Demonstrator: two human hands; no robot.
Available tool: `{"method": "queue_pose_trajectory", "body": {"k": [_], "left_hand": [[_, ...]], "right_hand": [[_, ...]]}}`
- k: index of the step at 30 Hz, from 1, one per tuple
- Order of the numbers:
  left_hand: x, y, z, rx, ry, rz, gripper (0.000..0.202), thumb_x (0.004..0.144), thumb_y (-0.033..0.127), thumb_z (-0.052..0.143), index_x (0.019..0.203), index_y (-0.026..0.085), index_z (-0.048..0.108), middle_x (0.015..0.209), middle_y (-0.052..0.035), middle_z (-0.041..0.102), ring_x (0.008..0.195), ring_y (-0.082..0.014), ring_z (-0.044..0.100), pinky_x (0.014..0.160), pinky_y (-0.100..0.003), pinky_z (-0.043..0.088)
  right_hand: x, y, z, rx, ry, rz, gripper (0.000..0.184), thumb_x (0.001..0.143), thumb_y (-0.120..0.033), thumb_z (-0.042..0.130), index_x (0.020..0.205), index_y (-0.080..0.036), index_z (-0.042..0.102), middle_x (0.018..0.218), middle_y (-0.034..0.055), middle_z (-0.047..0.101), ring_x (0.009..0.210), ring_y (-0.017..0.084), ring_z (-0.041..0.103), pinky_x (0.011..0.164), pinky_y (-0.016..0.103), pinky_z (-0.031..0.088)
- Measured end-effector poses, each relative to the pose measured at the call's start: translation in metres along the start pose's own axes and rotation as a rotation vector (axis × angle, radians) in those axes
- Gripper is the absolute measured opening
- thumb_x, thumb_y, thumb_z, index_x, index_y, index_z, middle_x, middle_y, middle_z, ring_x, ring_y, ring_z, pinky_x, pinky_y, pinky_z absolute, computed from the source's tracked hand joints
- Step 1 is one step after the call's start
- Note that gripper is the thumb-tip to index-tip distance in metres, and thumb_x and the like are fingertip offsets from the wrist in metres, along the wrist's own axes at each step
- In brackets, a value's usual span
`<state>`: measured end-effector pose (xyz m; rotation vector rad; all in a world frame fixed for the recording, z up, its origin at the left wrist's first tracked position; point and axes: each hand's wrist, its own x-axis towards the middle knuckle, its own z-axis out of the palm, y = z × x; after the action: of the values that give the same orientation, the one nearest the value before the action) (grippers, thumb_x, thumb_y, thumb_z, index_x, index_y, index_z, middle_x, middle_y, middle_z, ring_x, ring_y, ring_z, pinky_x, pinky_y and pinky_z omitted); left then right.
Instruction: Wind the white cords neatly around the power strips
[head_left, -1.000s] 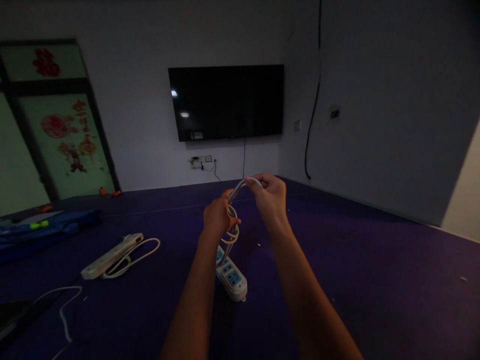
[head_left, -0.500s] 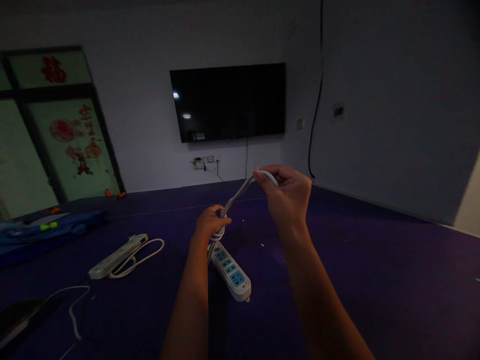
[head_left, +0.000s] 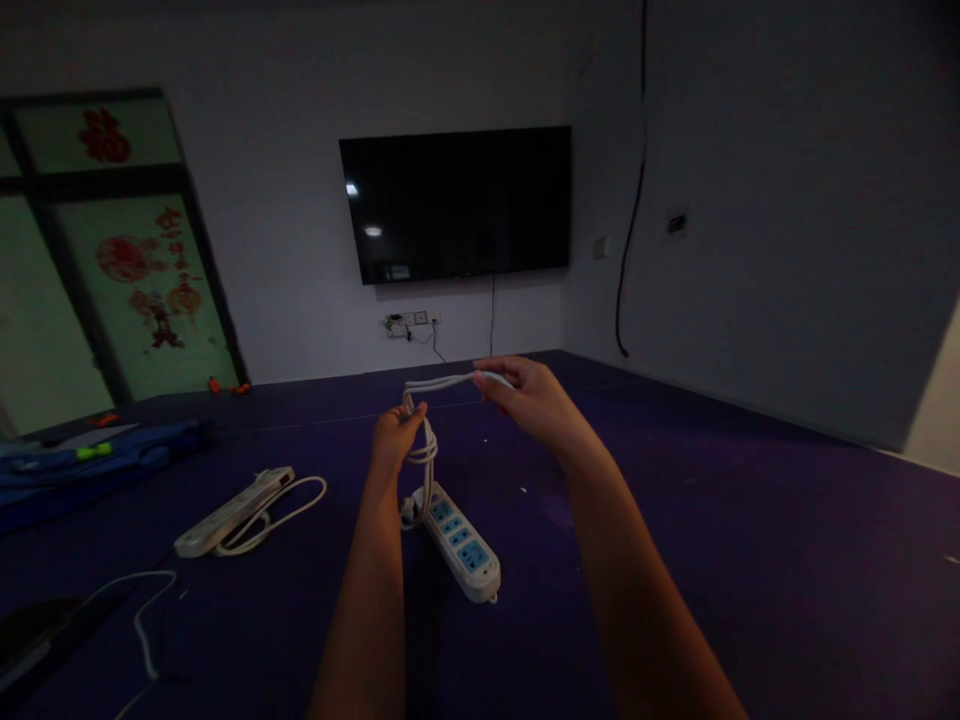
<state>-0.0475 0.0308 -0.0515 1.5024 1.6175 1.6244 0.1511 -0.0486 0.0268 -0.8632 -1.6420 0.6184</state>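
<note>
A white power strip (head_left: 461,548) with blue socket faces lies on the purple surface in front of me. Its white cord (head_left: 442,383) rises from the far end in a looped bundle. My left hand (head_left: 396,438) is closed around the cord above the strip's far end. Higher and to the right, my right hand (head_left: 525,395) pinches a doubled stretch of the same cord, which runs nearly level between both hands. The cord's plug (head_left: 408,510) seems to rest beside the strip's far end, partly behind the left forearm.
A second white power strip (head_left: 236,512) with a looped cord lies to the left. Beyond it is a blue cloth (head_left: 142,455). A loose white cable (head_left: 142,625) runs at the lower left. A television (head_left: 457,205) hangs on the far wall.
My right hand has moved left and down, bringing the cord from a rising slant to nearly level. My left hand has shifted slightly left and up. The power strip stays in place.
</note>
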Motion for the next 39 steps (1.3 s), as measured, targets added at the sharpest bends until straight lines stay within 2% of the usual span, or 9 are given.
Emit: {"method": "queue_pose_trajectory", "body": {"k": [5, 10, 14, 20, 24, 27, 30, 34, 39], "left_hand": [[0.001, -0.002, -0.022, -0.017, -0.01, -0.122, 0.032, 0.07, 0.048, 0.059, 0.073, 0.017, 0.057, 0.06, 0.0027, 0.053, 0.054, -0.0107, 0.048, 0.051, -0.022, 0.036], [-0.003, -0.008, -0.029, 0.076, -0.234, -0.289, 0.017, 0.068, 0.032, 0.064, 0.066, 0.016, 0.057, 0.051, 0.0043, 0.049, 0.048, -0.0093, 0.047, 0.05, -0.022, 0.039], [-0.006, -0.018, -0.026, 0.188, -0.392, -0.393, 0.006, 0.07, 0.022, 0.06, 0.071, 0.017, 0.059, 0.051, 0.0038, 0.052, 0.047, -0.0103, 0.049, 0.052, -0.025, 0.042], [-0.006, -0.023, -0.043, 0.347, -0.461, -0.437, 0.025, 0.066, 0.019, 0.064, 0.09, 0.018, 0.062, 0.083, -0.0042, 0.069, 0.067, -0.0144, 0.062, 0.057, -0.024, 0.044], [-0.007, -0.017, -0.064, 0.421, -0.391, -0.423, 0.029, 0.074, 0.024, 0.059, 0.102, 0.019, 0.059, 0.114, -0.0092, 0.064, 0.085, -0.0167, 0.065, 0.063, -0.024, 0.046], [-0.009, -0.01, -0.075, 0.454, -0.343, -0.408, 0.03, 0.079, 0.03, 0.055, 0.107, 0.021, 0.056, 0.122, -0.0094, 0.061, 0.092, -0.0183, 0.065, 0.067, -0.025, 0.047], [-0.011, -0.002, -0.081, 0.478, -0.319, -0.388, 0.031, 0.081, 0.033, 0.052, 0.109, 0.021, 0.055, 0.123, -0.0096, 0.06, 0.095, -0.0189, 0.065, 0.068, -0.026, 0.048], [-0.016, 0.007, -0.085, 0.523, -0.319, -0.354, 0.031, 0.082, 0.038, 0.05, 0.108, 0.021, 0.055, 0.122, -0.0092, 0.061, 0.093, -0.0191, 0.065, 0.066, -0.025, 0.048], [-0.02, 0.02, -0.071, 0.648, -0.353, -0.295, 0.038, 0.084, 0.046, 0.045, 0.106, 0.017, 0.057, 0.114, -0.0132, 0.065, 0.083, -0.0202, 0.068, 0.061, -0.025, 0.049]], "right_hand": [[0.006, 0.02, 0.006, -0.15, -0.313, 0.06, 0.025, 0.088, -0.021, 0.045, 0.1, -0.011, 0.065, 0.067, 0.0038, 0.064, 0.054, 0.008, 0.052, 0.051, 0.018, 0.038], [0.012, 0.043, 0.015, -0.283, -0.652, 0.205, 0.023, 0.086, -0.012, 0.043, 0.093, -0.01, 0.064, 0.064, 0.0031, 0.064, 0.049, 0.007, 0.051, 0.047, 0.017, 0.038], [0.013, 0.057, 0.022, -0.316, -0.843, 0.345, 0.019, 0.082, -0.009, 0.045, 0.083, -0.012, 0.063, 0.059, 0.0008, 0.062, 0.047, 0.007, 0.054, 0.047, 0.017, 0.041], [0.012, 0.081, 0.038, -0.39, -1.036, 0.545, 0.01, 0.078, -0.012, 0.053, 0.072, -0.011, 0.06, 0.055, -0.0005, 0.06, 0.048, 0.009, 0.057, 0.055, 0.023, 0.05], [0.01, 0.093, 0.052, -0.408, -1.142, 0.599, 0.007, 0.072, -0.017, 0.065, 0.071, -0.01, 0.062, 0.054, -0.0013, 0.059, 0.052, 0.01, 0.059, 0.059, 0.024, 0.052], [0.009, 0.095, 0.061, -0.467, -1.116, 0.564, 0.021, 0.07, -0.029, 0.07, 0.07, -0.009, 0.064, 0.058, 0.0009, 0.061, 0.055, 0.011, 0.059, 0.057, 0.024, 0.052], [0.01, 0.092, 0.062, -0.599, -0.979, 0.444, 0.033, 0.072, -0.04, 0.067, 0.074, -0.007, 0.067, 0.067, 0.0071, 0.066, 0.058, 0.013, 0.061, 0.054, 0.022, 0.049], [0.013, 0.092, 0.057, -0.772, -0.813, 0.281, 0.037, 0.077, -0.043, 0.062, 0.085, -0.009, 0.071, 0.084, 0.0131, 0.07, 0.071, 0.018, 0.064, 0.053, 0.019, 0.044], [0.014, 0.104, 0.057, -0.819, -0.759, 0.352, 0.036, 0.083, -0.041, 0.055, 0.092, -0.01, 0.071, 0.094, 0.0162, 0.069, 0.08, 0.022, 0.066, 0.056, 0.022, 0.045]]}}
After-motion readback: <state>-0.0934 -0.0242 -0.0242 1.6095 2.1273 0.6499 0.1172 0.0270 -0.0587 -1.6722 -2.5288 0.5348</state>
